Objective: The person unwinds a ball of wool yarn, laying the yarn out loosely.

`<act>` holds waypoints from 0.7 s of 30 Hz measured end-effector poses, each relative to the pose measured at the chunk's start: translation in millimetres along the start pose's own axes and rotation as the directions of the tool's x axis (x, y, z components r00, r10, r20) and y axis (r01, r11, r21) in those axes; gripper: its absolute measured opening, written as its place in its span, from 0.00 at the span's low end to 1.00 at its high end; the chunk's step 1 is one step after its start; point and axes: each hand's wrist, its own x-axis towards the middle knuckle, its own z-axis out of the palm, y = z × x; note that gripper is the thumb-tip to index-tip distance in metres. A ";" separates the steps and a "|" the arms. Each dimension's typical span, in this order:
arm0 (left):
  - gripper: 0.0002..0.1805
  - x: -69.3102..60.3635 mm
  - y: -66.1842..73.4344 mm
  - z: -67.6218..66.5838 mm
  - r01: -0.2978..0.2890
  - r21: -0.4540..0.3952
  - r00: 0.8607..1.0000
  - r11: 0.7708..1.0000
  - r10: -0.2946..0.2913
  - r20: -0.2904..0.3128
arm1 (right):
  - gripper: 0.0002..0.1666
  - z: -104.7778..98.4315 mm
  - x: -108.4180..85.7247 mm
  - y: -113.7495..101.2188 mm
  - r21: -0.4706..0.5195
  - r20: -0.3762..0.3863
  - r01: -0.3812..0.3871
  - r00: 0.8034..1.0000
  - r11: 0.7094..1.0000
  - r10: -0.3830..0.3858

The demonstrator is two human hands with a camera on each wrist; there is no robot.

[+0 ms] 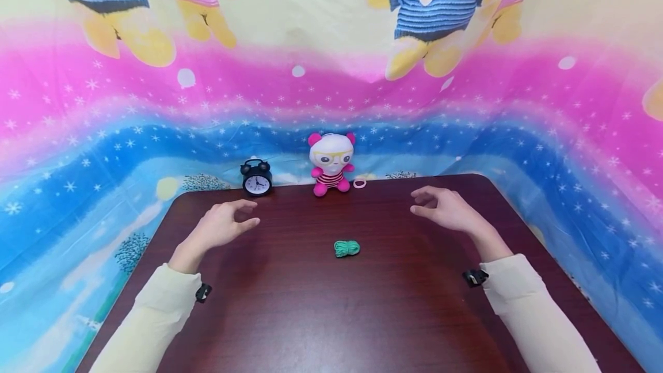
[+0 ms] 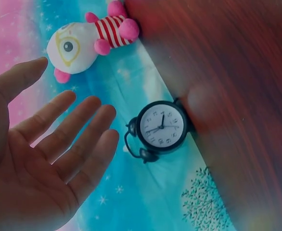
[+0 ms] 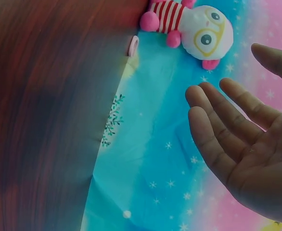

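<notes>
Table [image 1: 311, 315]: dark red-brown, glossy; along its far side, black alarm clock [image 1: 257, 184], panda plush [image 1: 331, 148], pink ring [image 3: 136, 44].
Left hand [image 1: 220, 226]: thumb and fingers apart, near the clock.
Right hand [image 1: 449, 210]: thumb and fingers apart, well right of the plush.
Green cord bundle [image 1: 346, 248]: mid-table, between the hands.
Backdrop [image 1: 331, 88]: bear-printed cloth, pink and blue bands.

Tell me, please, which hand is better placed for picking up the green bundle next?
Probably the right hand, by a small margin: in the head view it looks slightly closer to the green bundle than the left hand. Both are empty.
</notes>
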 end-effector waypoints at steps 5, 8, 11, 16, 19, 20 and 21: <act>0.25 2.0 2.1 8.1 -0.022 -0.098 1.000 0.995 0.023 0.012 | 0.25 8.8 1.5 -1.3 0.030 0.002 0.005 1.000 1.000 -0.005; 0.24 2.6 4.1 13.0 -0.031 -0.146 0.999 0.989 0.033 0.014 | 0.24 14.0 2.6 -3.0 0.050 -0.001 0.005 1.000 0.999 -0.005; 0.23 3.4 6.8 19.2 -0.045 -0.175 0.999 0.984 0.049 0.019 | 0.22 19.3 3.5 -4.3 0.056 -0.007 0.014 1.000 0.998 -0.014; 0.21 5.0 12.9 31.6 -0.064 -0.209 0.997 0.976 0.071 0.027 | 0.19 29.8 4.1 -6.9 0.058 0.007 0.032 0.999 0.998 -0.033; 0.20 7.0 17.9 39.3 -0.086 -0.232 0.995 0.969 0.094 0.022 | 0.19 36.2 4.2 -8.9 0.068 0.030 0.036 0.999 0.997 -0.038; 0.20 8.1 19.4 42.0 -0.094 -0.237 0.995 0.967 0.101 0.019 | 0.18 38.2 4.3 -9.8 0.076 0.039 0.034 0.999 0.997 -0.037; 0.19 9.0 21.4 44.5 -0.099 -0.241 0.994 0.965 0.106 0.019 | 0.18 40.2 4.2 -10.8 0.084 0.051 0.036 0.998 0.996 -0.041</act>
